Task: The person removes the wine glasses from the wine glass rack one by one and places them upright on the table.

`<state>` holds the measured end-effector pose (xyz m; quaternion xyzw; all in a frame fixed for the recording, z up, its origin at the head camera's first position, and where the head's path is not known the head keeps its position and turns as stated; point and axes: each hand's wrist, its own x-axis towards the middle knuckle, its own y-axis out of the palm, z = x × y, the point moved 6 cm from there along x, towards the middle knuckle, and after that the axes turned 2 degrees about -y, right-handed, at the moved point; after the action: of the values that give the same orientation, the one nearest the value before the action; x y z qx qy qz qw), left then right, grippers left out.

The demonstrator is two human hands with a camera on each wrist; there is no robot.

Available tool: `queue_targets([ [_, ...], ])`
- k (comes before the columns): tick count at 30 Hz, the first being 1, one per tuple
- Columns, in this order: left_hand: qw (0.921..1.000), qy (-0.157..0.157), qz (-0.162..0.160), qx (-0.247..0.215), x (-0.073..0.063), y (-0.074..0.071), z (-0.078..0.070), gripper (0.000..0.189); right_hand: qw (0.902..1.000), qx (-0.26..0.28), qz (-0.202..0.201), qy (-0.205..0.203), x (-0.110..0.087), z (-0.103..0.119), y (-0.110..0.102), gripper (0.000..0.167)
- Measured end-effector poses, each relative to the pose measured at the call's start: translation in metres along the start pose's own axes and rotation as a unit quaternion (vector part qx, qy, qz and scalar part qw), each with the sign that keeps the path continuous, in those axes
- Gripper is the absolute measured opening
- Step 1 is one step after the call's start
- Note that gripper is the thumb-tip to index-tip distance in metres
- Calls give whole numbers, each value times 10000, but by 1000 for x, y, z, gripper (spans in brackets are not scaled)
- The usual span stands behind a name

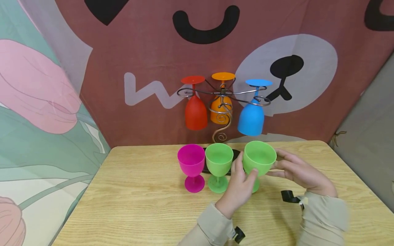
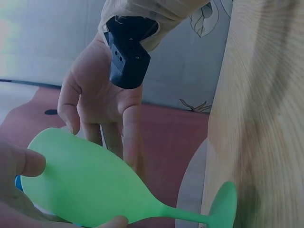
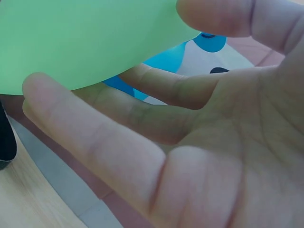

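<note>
My left hand [image 1: 238, 189] grips a light green plastic goblet [image 1: 259, 158] by its bowl, thumb on the near side. The goblet leans slightly, its foot close over the table and partly hidden behind that hand. On the bowl's other side is my right hand [image 1: 301, 173], fingers spread and fairly straight. Its thumb and fingertips are right at the bowl [image 3: 95, 38] in the right wrist view. Left of the held goblet, a second green goblet [image 1: 219, 160] and a magenta goblet [image 1: 191, 162] stand upright side by side.
Behind them a scrolled metal rack [image 1: 222, 92] rises from a black base [image 1: 236, 155]. A red goblet [image 1: 196, 112], an orange goblet [image 1: 223, 76] and a blue goblet [image 1: 251, 119] hang upside down from it. The wooden table [image 1: 132, 201] meets a printed curtain [image 1: 147, 126] at the back.
</note>
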<state>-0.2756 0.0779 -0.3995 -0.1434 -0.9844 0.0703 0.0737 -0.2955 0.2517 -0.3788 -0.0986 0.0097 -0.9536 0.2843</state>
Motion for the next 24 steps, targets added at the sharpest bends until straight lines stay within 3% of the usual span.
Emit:
queue_targets([
  [10,9991,-92,-151,379,-2,1,4,73,9995,215,183,-123,2,-11,-1,48],
  [24,9980,-507,-339,139,-1,3,16,72,9998,3,144,146,9,-19,1,53],
])
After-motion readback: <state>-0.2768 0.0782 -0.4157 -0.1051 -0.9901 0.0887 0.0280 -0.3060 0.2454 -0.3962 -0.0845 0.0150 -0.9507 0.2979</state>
